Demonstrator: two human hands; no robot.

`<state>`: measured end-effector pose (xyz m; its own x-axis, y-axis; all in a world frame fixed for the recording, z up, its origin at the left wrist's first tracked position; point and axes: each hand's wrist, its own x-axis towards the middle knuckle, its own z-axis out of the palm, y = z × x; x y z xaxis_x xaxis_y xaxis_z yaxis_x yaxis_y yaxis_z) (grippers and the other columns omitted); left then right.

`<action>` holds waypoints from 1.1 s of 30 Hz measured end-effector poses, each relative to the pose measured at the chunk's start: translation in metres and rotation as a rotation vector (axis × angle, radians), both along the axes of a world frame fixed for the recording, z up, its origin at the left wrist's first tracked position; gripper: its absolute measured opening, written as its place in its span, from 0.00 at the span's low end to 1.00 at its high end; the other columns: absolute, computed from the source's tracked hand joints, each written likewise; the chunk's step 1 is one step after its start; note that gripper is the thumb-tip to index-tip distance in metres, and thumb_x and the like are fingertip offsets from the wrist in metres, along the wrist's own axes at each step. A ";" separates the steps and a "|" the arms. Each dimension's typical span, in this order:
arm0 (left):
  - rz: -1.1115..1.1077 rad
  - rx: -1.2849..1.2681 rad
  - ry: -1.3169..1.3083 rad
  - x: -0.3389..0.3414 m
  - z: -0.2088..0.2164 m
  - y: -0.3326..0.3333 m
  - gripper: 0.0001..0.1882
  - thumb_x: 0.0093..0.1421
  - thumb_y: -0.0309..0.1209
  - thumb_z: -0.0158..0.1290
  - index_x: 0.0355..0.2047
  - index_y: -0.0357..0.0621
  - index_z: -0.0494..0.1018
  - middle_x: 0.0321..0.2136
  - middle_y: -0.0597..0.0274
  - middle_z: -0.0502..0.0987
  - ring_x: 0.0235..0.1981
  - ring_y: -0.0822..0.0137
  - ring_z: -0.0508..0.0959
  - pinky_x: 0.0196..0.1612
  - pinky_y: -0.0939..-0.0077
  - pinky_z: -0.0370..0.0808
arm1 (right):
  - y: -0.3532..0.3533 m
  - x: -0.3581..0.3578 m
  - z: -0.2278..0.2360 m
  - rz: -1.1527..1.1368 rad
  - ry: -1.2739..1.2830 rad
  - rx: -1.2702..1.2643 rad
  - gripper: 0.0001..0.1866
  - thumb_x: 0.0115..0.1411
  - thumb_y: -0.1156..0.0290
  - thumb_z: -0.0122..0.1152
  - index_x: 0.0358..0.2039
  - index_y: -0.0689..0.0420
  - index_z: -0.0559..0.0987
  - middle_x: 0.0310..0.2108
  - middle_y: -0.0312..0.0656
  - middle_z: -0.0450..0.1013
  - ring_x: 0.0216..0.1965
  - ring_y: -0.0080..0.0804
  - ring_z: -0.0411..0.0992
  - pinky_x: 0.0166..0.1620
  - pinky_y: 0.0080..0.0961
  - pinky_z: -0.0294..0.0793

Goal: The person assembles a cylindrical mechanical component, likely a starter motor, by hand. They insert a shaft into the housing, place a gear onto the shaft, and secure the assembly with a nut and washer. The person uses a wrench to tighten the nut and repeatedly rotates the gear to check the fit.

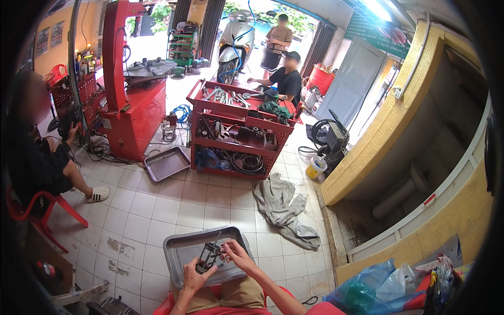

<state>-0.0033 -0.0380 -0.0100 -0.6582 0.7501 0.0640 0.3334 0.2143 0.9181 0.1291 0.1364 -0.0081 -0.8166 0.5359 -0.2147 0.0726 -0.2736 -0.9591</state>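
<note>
A dark metal part (pixel 210 254), an open frame with a thin rod standing up from it, is held over the grey metal tray (pixel 177 251) on my lap. My left hand (pixel 196 276) is closed around its lower end, thumb along the near side. At its right side, my right hand (pixel 239 256) has its fingers pinched together. Whether they grip the frame or a small piece by it cannot be made out. The frame's exact kind is unclear at this size. My fingers hide its lower end.
A red tool trolley (pixel 231 171) with wrenches and parts stands ahead, with an empty tray (pixel 167 164) and grey cloth (pixel 283 207) on the floor. One person sits at left on a red chair (pixel 50 210); two others are near a scooter (pixel 237 39). Plastic bags (pixel 367 286) lie at right.
</note>
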 end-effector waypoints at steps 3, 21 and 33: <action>-0.007 0.025 0.019 0.000 0.004 0.002 0.24 0.47 0.45 0.73 0.25 0.36 0.76 0.21 0.52 0.81 0.23 0.57 0.83 0.31 0.66 0.78 | 0.005 0.002 -0.006 0.001 -0.031 -0.006 0.15 0.73 0.65 0.56 0.55 0.54 0.69 0.44 0.37 0.72 0.41 0.20 0.75 0.38 0.18 0.72; -0.007 0.034 0.032 0.002 0.006 0.004 0.24 0.46 0.45 0.74 0.24 0.37 0.76 0.21 0.53 0.81 0.23 0.57 0.83 0.30 0.66 0.78 | -0.013 -0.008 -0.003 -0.092 0.161 0.126 0.12 0.74 0.74 0.50 0.54 0.58 0.62 0.33 0.37 0.70 0.33 0.22 0.71 0.38 0.20 0.73; 0.069 0.032 -0.217 0.008 0.002 0.006 0.22 0.47 0.42 0.74 0.25 0.38 0.76 0.20 0.57 0.81 0.22 0.65 0.81 0.30 0.69 0.76 | -0.027 -0.017 0.019 -0.235 0.085 0.482 0.15 0.72 0.76 0.54 0.54 0.61 0.63 0.41 0.42 0.72 0.41 0.26 0.76 0.42 0.23 0.77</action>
